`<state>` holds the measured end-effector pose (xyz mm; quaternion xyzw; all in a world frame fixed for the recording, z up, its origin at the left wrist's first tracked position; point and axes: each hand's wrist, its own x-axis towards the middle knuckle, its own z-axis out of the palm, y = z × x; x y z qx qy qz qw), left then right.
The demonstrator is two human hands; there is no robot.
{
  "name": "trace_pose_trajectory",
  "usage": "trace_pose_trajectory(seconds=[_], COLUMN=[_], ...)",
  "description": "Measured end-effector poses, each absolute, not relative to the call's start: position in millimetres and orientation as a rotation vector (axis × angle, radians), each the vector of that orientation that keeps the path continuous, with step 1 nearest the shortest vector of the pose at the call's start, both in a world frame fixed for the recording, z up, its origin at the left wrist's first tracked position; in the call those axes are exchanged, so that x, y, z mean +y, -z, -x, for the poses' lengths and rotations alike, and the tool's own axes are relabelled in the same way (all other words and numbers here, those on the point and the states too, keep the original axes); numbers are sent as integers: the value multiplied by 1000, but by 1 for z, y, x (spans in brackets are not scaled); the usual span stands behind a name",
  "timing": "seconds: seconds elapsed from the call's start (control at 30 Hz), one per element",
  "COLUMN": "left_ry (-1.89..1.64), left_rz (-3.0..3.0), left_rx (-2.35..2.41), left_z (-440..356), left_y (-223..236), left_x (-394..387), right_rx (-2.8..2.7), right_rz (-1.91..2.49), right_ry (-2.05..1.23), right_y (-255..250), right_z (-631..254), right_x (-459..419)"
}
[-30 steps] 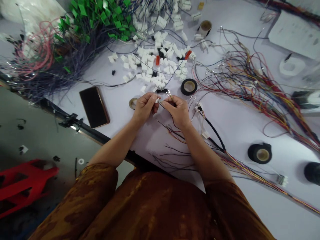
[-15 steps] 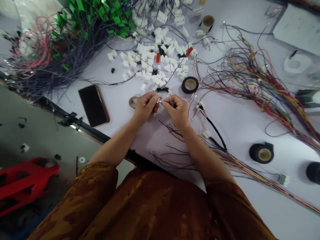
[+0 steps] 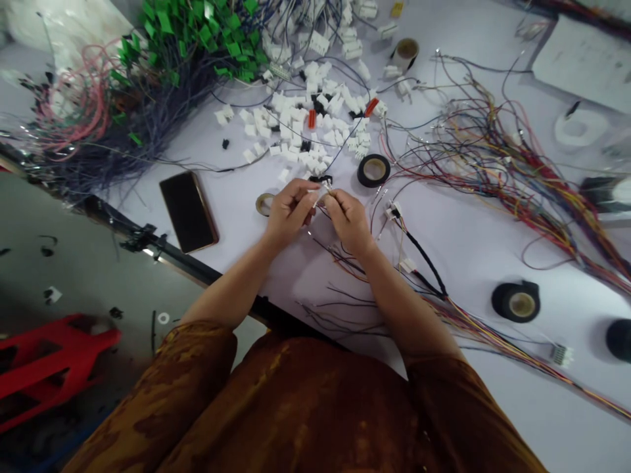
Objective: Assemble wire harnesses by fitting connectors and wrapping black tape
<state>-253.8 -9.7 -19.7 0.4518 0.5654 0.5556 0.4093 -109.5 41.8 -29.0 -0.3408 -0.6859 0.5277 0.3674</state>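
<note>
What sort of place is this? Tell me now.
Probably a wire-harness assembly bench in a workshop: heaps of white plastic connector housings, loose multicoloured wires, rolls of black tape, and a white connector between left hand and right hand.

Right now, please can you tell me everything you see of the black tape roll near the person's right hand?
The black tape roll is a ring of dull black tape wound around a pale tan core. It looks like cloth or plastic tape, but I cannot tell which. It lies flat on the pale table, beyond the right hand and apart from it.
</note>
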Motion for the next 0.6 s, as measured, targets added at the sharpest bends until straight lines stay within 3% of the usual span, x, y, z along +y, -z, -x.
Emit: trace_pose_trajectory(seconds=[0.27,0.43,0.6], left_ry=[-1428,-1406,-1414], left_rz=[-1239,-1231,-1124], left_rx=[1484,1514,1480], left_z=[261,258,259], left_y=[17,21,26], left_x=[-10,-8,-6], right_rx=[-1747,-1367,-1391], right_rz=[884,895,749], right_ry=[-1395,-1637,-1802], right_y=[30,28,24], right_z=[111,110,106], right_x=[42,42,44])
